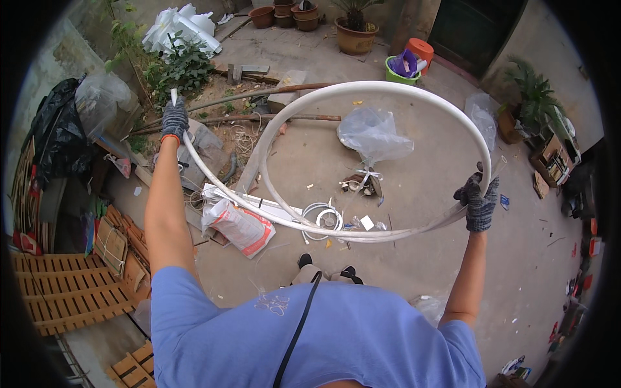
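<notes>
A long white hose or flexible pipe (pixel 381 86) hangs in a large loop between my two hands, raised above the ground. My left hand (pixel 174 120), in a grey knit glove with an orange cuff, is wrapped round the pipe close to one end, which pokes up past the fingers. At the loop's right side, my right hand (pixel 480 202), in a matching glove, grips the pipe where its turns come together. From the left hand the pipe slopes down and right to join the loop's lower side. Its other end I cannot make out.
Below lie a white and red sack (pixel 240 226), a small coil of white tubing (pixel 323 218) and a clear plastic bag (pixel 375 134). Rusty pipes (pixel 284 118) cross behind the loop. Wooden slats (pixel 71 284) lie at left; a potted plant (pixel 356 35) and green basin (pixel 402 72) stand at the back.
</notes>
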Demonstrator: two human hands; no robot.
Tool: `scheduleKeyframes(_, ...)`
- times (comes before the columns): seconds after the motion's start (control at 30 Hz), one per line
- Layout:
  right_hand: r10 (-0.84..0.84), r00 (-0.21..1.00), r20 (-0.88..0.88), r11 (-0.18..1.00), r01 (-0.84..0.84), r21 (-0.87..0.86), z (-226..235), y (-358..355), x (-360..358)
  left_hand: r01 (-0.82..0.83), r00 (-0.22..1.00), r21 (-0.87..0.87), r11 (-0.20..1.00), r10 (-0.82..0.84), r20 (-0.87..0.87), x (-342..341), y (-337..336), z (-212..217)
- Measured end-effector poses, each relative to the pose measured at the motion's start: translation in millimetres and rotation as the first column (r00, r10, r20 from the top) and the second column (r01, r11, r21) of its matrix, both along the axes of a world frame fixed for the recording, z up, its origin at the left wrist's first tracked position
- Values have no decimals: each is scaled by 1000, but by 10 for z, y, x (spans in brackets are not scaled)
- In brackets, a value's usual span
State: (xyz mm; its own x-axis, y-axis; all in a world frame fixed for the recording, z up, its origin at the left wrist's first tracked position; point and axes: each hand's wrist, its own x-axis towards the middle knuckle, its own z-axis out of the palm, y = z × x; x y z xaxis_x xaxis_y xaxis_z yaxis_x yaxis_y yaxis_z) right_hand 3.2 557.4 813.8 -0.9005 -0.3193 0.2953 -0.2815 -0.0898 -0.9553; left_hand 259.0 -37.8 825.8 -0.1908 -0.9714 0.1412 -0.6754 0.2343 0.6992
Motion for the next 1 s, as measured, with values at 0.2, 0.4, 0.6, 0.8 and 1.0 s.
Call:
scheduleKeyframes(0.2,270,943,-196,909,-182,375,304,-527,-115,846,531,-342,409,-586,612,-939,1075,-80)
scheduleKeyframes(0.4,139,987,-77,880,-88,467,230,-612,-194,886,463,207,415,-762,-453,-1083,1901,148)
scheduleKeyframes(0.6,196,946,-259,915,-81,395,11,-638,-219,655,672,-688,313,-658,340,-1350,1322,-400)
scheduleKeyframes(0.8,67,997,25,913,-72,402,51,-578,-227,318,737,121,940,-165,-655,-974,604,-754)
scheduleKeyframes(1.0,-9,988,153,946,-41,322,-92,-632,-308,-152,907,-111,982,94,-411,-709,1070,-1287)
